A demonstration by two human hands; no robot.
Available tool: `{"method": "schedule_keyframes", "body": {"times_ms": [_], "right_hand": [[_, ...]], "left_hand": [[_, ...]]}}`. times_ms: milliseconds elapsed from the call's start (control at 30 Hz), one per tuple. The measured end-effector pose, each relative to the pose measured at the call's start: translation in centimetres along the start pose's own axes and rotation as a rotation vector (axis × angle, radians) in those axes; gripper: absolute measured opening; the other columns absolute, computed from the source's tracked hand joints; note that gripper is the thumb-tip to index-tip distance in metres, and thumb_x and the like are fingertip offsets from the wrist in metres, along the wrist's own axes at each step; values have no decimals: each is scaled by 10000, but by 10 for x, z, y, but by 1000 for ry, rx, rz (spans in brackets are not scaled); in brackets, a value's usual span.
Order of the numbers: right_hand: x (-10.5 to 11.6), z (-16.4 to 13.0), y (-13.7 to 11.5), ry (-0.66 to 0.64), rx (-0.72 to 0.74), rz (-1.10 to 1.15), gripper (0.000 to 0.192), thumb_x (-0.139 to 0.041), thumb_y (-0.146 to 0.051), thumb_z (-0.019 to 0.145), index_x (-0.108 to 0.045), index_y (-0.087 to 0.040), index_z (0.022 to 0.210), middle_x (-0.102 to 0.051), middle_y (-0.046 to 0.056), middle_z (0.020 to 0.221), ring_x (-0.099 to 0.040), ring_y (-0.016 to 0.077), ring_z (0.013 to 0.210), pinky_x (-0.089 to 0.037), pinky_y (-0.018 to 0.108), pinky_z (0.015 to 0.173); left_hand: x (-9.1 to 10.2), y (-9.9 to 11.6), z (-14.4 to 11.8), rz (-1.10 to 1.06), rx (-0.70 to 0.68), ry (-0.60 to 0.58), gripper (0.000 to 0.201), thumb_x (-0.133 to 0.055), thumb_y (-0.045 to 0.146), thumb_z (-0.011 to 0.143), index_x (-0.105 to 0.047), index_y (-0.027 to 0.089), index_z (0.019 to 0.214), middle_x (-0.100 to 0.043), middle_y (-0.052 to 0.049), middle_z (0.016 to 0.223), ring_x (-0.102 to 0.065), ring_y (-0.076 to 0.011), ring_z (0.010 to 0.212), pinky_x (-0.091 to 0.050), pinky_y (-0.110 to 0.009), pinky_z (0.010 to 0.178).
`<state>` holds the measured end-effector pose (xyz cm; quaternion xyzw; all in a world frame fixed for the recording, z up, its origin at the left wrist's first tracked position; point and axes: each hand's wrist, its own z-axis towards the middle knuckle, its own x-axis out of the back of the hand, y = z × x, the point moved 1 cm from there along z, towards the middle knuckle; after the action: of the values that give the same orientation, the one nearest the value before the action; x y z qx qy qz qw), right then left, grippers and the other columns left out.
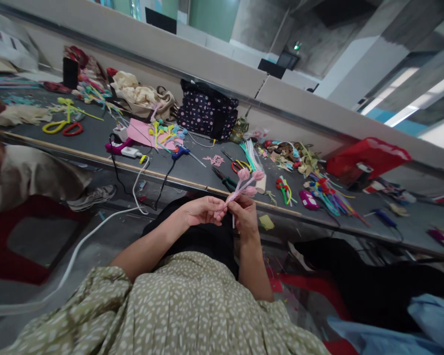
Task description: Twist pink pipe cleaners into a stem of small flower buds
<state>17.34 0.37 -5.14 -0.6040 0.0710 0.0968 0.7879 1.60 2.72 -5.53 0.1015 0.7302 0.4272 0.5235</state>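
Both hands hold a small bunch of pink pipe-cleaner flowers (248, 191) in front of my lap, just off the table edge. Several rounded pink buds tilt up and to the right. My left hand (206, 209) pinches the lower stems from the left. My right hand (243, 211) grips them just below the buds, and one stem end hangs beneath it. Beyond the hands on the table lie dark-handled pliers (224, 178), orange-and-yellow-handled scissors (240, 165) and a little heap of pink bits (214, 160).
A blue glue gun (180, 153) and a purple power strip (120, 146) with a white cable lie left. Behind stands a dotted bag (207, 109). Coloured pipe cleaners (327, 195) and a red bag (368, 158) are right. People sit on both sides, one with a sneaker (92, 197).
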Motion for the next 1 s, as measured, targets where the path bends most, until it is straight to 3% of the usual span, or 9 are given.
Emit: {"method": "schedule_keyframes", "body": {"times_ms": [200, 400, 567, 800, 1000], "right_hand": [[-2, -2, -4, 23, -23, -6, 192, -799, -303, 628, -651, -184, 660, -632, -28, 622, -515, 88, 513, -408, 214, 497], [-7, -5, -6, 121, -10, -56, 225, -803, -337, 615, -654, -175, 667, -584, -39, 585, -405, 62, 467, -286, 206, 440], [-15, -6, -5, 219, 59, -41, 188, -784, -311, 651, -674, -167, 703, -557, -49, 557, -369, 48, 457, -242, 200, 437], [-22, -9, -2, 334, 118, -115, 217, -757, -345, 681, -653, -155, 702, -567, -41, 576, -375, 58, 472, -300, 210, 461], [-25, -10, -1, 348, 93, -88, 258, -762, -375, 662, -649, -155, 735, -537, -48, 578, -339, 50, 463, -283, 206, 450]], "left_hand": [[-6, 4, -2, 91, -106, 133, 253, -830, 258, 619, -661, 95, 714, -639, -25, 604, -559, -72, 496, -529, -247, 615], [-16, 11, -6, 266, -328, 261, 234, -811, 285, 621, -663, 111, 666, -578, 16, 505, -533, -79, 483, -513, -281, 670], [-24, 13, -8, 467, -508, 424, 225, -768, 306, 646, -641, 121, 639, -594, 7, 550, -480, -70, 481, -380, -212, 515], [-32, 7, -11, 1039, -817, 680, 194, -613, 289, 800, -612, 164, 651, -579, -5, 638, -493, -110, 599, -366, -234, 589], [-36, 2, -15, 1441, -852, 748, 220, -527, 303, 868, -597, 201, 686, -562, -36, 697, -509, -153, 682, -371, -268, 680]]}}
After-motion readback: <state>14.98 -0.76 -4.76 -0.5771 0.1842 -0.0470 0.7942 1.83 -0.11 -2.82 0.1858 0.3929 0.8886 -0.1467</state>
